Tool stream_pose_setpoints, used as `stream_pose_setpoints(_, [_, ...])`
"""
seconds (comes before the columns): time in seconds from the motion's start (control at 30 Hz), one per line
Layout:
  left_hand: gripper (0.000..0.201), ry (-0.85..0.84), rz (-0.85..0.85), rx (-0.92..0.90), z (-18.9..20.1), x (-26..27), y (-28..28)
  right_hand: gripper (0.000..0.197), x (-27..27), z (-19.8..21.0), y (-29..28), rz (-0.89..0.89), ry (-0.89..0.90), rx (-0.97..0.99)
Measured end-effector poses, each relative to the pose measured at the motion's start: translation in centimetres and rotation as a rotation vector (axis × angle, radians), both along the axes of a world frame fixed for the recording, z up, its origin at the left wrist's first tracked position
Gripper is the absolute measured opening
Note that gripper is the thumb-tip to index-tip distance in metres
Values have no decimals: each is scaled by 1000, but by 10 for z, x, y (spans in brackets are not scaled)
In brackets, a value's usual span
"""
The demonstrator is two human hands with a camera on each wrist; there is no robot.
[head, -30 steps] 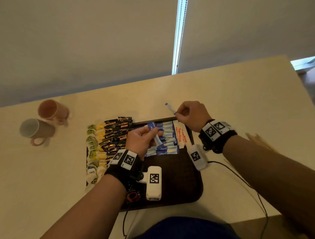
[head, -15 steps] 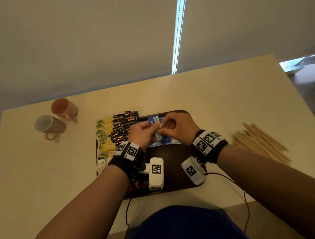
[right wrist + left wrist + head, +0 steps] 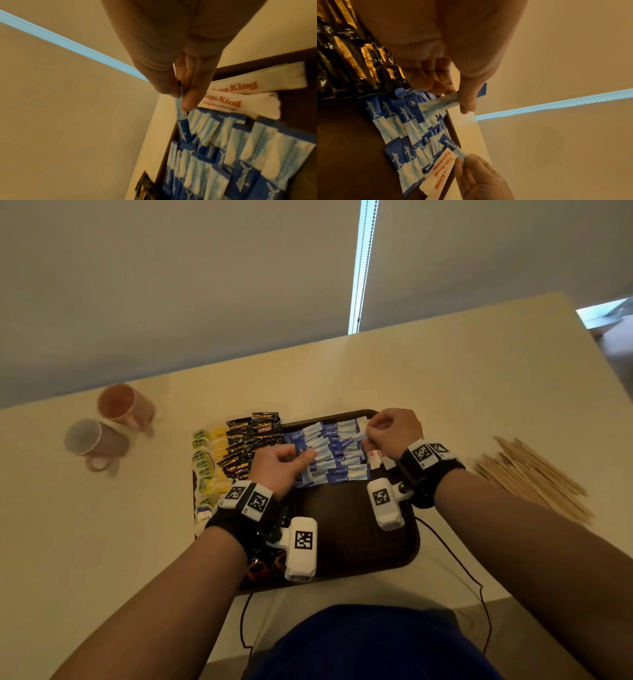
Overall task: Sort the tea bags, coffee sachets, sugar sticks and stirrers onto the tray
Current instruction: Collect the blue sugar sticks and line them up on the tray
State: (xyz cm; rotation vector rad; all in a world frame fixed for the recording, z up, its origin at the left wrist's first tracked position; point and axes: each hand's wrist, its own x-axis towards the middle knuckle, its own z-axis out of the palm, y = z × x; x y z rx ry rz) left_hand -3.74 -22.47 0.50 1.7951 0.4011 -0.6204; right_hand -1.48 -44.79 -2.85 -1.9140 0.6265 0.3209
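pinching slim blue paper sugar sticks point(image 3: 329, 453), both hands point(image 3: 279, 467) point(image 3: 394, 433).

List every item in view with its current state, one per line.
Left hand: pinching a blue sugar stick above the rows.
Right hand: pinching another blue stick by its end.
Blue sugar sticks: laid in rows on the tray.
White sachets: flat on the tray, beside the blue rows.
Coffee sachets: in rows left of the sugar.
Tea bags: lined up at far left.
Stirrers: piled on the table, off the tray.
Mugs: lying on their sides.
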Motion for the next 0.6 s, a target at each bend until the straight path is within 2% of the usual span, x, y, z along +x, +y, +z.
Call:
stream_pose_setpoints(0.1, [1, 24, 56, -5, -3, 1, 2, 9, 5, -14, -2, -100, 83, 30])
stream_pose_setpoints(0.37, [4, 89, 116, -58, -9, 4, 5, 4, 32, -25, 19, -165, 129, 152])
stream_pose_setpoints(0.43, [4, 95, 123, -61, -9, 4, 5, 5, 36, -26, 21, -142, 126, 128])
stream_pose_setpoints(0.6, [3, 103, 132, -66, -11, 6, 5, 5, 42, -26, 14, -101, 108, -69])
